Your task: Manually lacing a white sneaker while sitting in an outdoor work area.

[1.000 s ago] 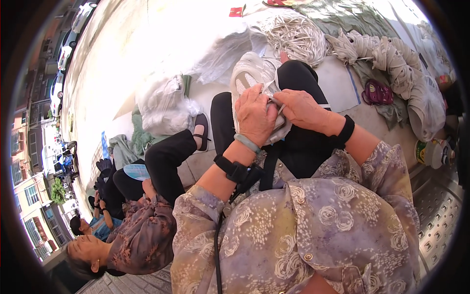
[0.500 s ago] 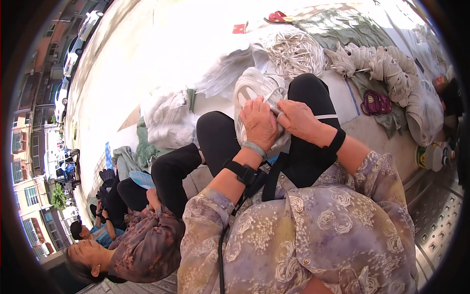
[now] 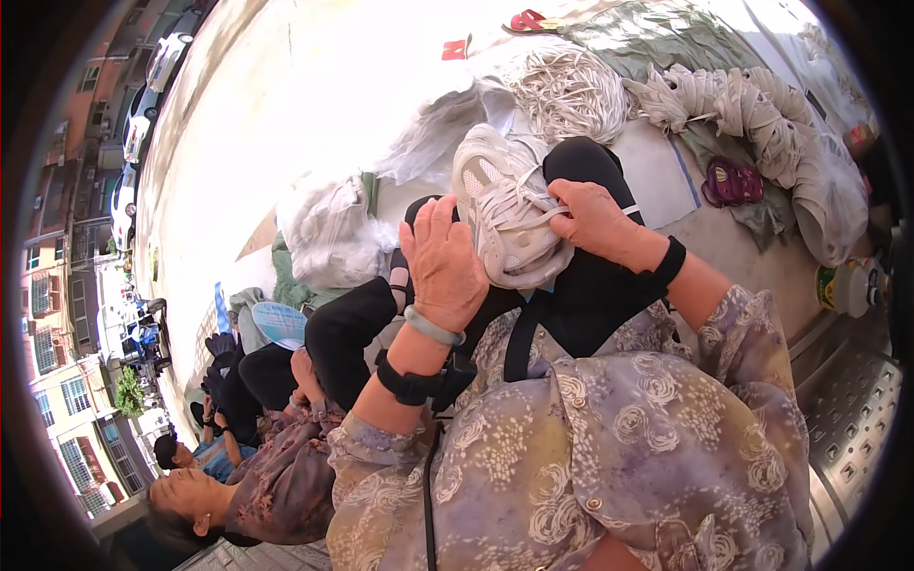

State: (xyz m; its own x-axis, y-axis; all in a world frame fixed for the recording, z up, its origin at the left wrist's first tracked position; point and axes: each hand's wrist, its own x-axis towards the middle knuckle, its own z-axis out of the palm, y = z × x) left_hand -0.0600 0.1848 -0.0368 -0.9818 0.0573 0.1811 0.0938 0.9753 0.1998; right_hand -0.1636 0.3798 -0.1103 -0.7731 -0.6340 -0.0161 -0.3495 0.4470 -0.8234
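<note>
A pale, off-white sneaker (image 3: 495, 181) rests between my knees, with a flat white shoelace (image 3: 514, 211) criss-crossed through its front. My right hand (image 3: 600, 224) pinches the lace at the shoe's right side, thumb and forefinger pressed together. A length of lace shows beyond that hand, over my black-trousered right knee (image 3: 586, 167). Raised just left of the shoe, my left hand (image 3: 443, 266) has its fingers stretched out and holds nothing. A grey bangle (image 3: 433, 328) circles the left wrist, and black bands sit on both forearms.
Ahead lies a heap of white laces (image 3: 571, 95), with bundled laces (image 3: 752, 105) to its right. Clear plastic bags (image 3: 328, 224) lie ahead left. A maroon pouch (image 3: 733, 181) and a plastic jug (image 3: 850, 288) are at right. Another person (image 3: 257, 485) sits close on my left.
My left hand has let go of the shoe and moved left and back, its fingers spreading. The right hand, still at the lace, has shifted slightly; more of the sneaker shows.
</note>
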